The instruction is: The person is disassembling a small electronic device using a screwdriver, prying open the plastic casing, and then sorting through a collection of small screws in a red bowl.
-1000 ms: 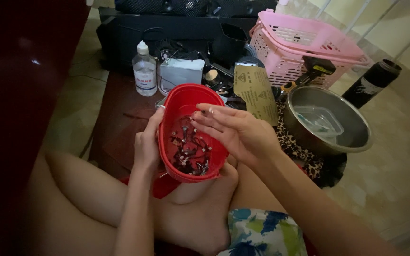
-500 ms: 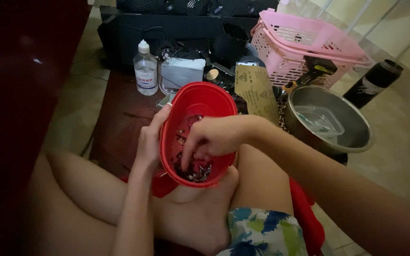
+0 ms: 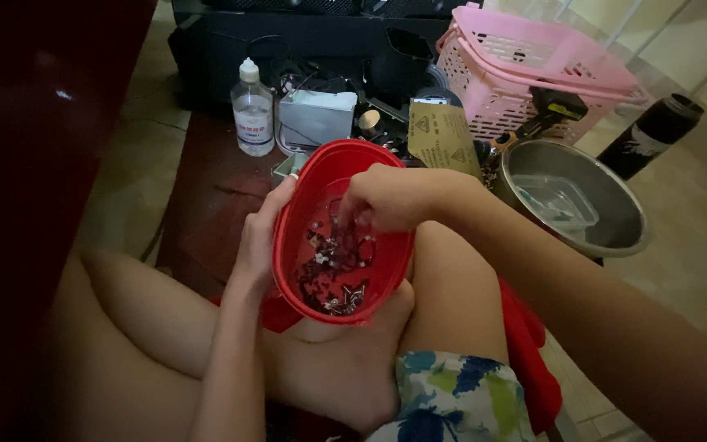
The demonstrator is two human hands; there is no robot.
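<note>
Left hand (image 3: 257,245) clasped around the rim of a red plastic tub (image 3: 304,205) propped on the lap: light, stiff, slick-walled, best held at the rim. Small metal screws (image 3: 335,274) loose on its floor, hard, tiny, prone to slip. Right hand (image 3: 386,196) dipped inside, fingertips pinched just above them, perhaps on one; cannot tell.

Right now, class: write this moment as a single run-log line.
left hand: grips rim of red container | right hand: fingers inside it, over small dark metal parts | nearby: steel bowl, pink basket
</note>
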